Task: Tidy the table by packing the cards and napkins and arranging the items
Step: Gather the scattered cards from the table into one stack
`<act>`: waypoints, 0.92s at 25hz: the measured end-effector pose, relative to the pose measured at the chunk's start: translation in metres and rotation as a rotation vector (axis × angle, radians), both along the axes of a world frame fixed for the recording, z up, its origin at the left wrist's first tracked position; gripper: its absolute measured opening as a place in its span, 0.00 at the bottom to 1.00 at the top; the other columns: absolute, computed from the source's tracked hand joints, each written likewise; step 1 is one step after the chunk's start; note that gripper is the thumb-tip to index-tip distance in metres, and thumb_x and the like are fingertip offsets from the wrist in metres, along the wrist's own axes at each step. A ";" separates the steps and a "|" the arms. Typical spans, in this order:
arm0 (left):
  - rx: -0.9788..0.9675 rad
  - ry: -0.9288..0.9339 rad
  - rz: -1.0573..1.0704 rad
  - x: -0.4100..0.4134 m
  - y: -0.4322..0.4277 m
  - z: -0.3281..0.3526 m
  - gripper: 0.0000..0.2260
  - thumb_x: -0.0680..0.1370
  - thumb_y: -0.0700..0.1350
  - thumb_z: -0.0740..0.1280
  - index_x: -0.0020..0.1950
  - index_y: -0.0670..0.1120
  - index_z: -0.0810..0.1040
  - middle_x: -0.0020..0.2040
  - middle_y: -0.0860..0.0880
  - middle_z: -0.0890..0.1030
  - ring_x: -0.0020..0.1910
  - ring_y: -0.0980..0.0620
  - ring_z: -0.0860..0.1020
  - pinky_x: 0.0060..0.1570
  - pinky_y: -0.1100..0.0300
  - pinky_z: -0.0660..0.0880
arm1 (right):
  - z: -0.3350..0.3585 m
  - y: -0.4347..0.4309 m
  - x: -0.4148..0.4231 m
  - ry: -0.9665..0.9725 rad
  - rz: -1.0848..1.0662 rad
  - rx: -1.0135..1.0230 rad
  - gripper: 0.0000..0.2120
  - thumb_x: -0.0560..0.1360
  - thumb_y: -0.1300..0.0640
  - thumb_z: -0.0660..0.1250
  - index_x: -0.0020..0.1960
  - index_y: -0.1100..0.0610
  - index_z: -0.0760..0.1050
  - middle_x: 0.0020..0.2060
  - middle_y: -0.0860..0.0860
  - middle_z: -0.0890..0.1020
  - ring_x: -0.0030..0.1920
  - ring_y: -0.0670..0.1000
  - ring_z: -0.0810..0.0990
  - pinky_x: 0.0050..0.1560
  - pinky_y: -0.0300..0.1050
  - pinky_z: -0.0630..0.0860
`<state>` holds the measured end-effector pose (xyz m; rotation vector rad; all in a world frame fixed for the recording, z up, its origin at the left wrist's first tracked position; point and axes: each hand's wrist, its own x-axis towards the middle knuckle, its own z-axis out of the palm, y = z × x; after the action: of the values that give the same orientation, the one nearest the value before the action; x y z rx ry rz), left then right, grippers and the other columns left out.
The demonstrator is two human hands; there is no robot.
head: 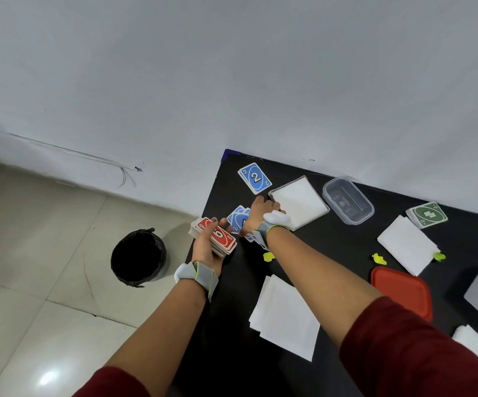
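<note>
Red six topped the thick stack of playing cards (pixel 217 237) gripped in my left hand (pixel 206 250), while my right hand (pixel 260 210) was down on the fanned blue cards (pixel 237 217).
Both sat just left of the square tray of white napkins (pixel 303 204), the stack farther from it. My right fingers were hidden past my knuckles, so I could not tell whether they pinched the fan or lay flat. Best, I judged, to squeeze the fan square, lift it whole and lay it flush on the stack. The single blue 2 card (pixel 255 178), beyond the tray's left corner, was yet to collect.
</note>
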<state>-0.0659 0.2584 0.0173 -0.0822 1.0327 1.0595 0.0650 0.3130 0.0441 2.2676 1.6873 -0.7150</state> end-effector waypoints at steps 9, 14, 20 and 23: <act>0.000 -0.002 0.022 -0.004 -0.004 -0.002 0.03 0.75 0.42 0.66 0.48 0.49 0.76 0.42 0.49 0.85 0.44 0.49 0.82 0.52 0.52 0.77 | 0.003 -0.013 -0.013 0.078 0.087 0.028 0.30 0.66 0.54 0.73 0.63 0.55 0.63 0.61 0.58 0.74 0.65 0.60 0.70 0.62 0.57 0.66; 0.017 0.001 0.020 -0.002 -0.004 -0.004 0.03 0.75 0.42 0.66 0.46 0.49 0.76 0.40 0.50 0.85 0.45 0.49 0.80 0.49 0.54 0.76 | 0.001 -0.035 -0.016 0.067 0.197 0.138 0.19 0.74 0.59 0.65 0.63 0.57 0.67 0.62 0.57 0.66 0.61 0.62 0.70 0.52 0.55 0.73; 0.026 0.036 0.017 -0.004 -0.002 -0.007 0.04 0.74 0.41 0.68 0.46 0.50 0.77 0.43 0.51 0.85 0.46 0.49 0.81 0.51 0.54 0.76 | 0.004 -0.043 0.008 -0.021 0.305 0.335 0.20 0.76 0.63 0.58 0.67 0.54 0.64 0.59 0.56 0.77 0.57 0.61 0.77 0.44 0.51 0.72; 0.036 0.039 -0.028 0.000 -0.001 -0.008 0.05 0.72 0.42 0.70 0.47 0.48 0.78 0.42 0.50 0.85 0.46 0.49 0.81 0.50 0.54 0.76 | 0.002 -0.041 0.016 0.402 -0.084 0.380 0.15 0.77 0.62 0.59 0.63 0.57 0.66 0.55 0.57 0.80 0.52 0.60 0.80 0.47 0.49 0.75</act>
<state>-0.0655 0.2578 0.0091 -0.0176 1.0473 1.0569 0.0807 0.2716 0.0458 2.5952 2.0673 -0.9975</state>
